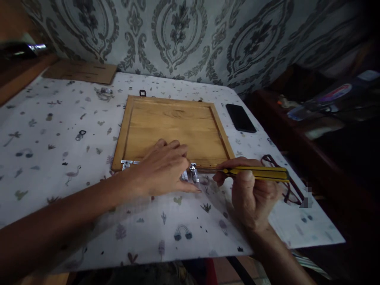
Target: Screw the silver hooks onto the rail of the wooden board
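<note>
We see the framed wooden panel [175,124] lying flat on the worktop [213,237]. We judge it stiff, rather light and slightly slippery where smooth, so its raised frame [220,126] should give the surest hold at the sides. Along its near edge are shiny metal fittings [193,173], probably hard. Our left hand [164,168] lies across this edge; whether its grip holds something, we cannot tell. Near the panel's right front corner, our right hand [255,198] has its grip closed around a yellow screwdriver [258,173]. Well right of the panel is a bottle [323,99], contents unclear.

Dim light leaves the right edge dark and blurred.
</note>
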`<control>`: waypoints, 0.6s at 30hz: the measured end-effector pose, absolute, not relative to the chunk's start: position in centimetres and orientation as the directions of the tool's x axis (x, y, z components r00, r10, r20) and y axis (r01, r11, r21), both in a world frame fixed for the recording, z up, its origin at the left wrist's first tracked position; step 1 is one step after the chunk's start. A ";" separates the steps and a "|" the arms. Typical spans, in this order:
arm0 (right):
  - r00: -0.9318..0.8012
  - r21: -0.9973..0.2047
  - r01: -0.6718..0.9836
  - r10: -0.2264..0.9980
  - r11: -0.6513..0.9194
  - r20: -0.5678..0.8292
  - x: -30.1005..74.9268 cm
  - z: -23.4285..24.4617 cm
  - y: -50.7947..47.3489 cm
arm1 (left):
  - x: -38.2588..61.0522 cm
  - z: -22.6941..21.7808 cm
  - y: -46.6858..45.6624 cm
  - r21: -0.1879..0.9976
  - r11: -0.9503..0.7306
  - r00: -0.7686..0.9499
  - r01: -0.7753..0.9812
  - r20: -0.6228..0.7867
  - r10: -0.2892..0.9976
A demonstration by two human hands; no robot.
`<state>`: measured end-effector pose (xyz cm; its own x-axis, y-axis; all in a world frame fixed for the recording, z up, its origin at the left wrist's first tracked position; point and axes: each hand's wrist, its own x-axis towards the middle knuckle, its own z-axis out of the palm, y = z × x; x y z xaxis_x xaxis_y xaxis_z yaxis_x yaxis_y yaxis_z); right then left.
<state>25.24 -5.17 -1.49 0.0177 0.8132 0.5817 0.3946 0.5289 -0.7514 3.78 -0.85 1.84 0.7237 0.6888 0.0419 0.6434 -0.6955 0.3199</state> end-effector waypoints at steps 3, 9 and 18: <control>-0.003 -0.737 0.396 0.803 0.548 0.596 25.3 -1.4 -5.2 | 4.9 1.4 -1.4 0.275 -0.659 0.673 0.700 0.055 0.738; -0.005 -0.728 0.421 0.804 0.541 0.595 25.5 -1.5 -5.3 | 5.5 0.3 -2.0 0.259 -0.630 0.622 0.732 0.123 0.773; 0.041 -0.761 0.400 0.820 0.510 0.571 25.8 -1.4 -5.1 | 5.4 0.4 -2.1 0.296 -0.633 0.614 0.715 0.165 0.772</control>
<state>25.76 -5.14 -1.37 0.0414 0.8199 0.5710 0.4002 0.5101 -0.7613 5.44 -2.10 0.40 0.6144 0.7715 0.1651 0.7152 -0.6329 0.2965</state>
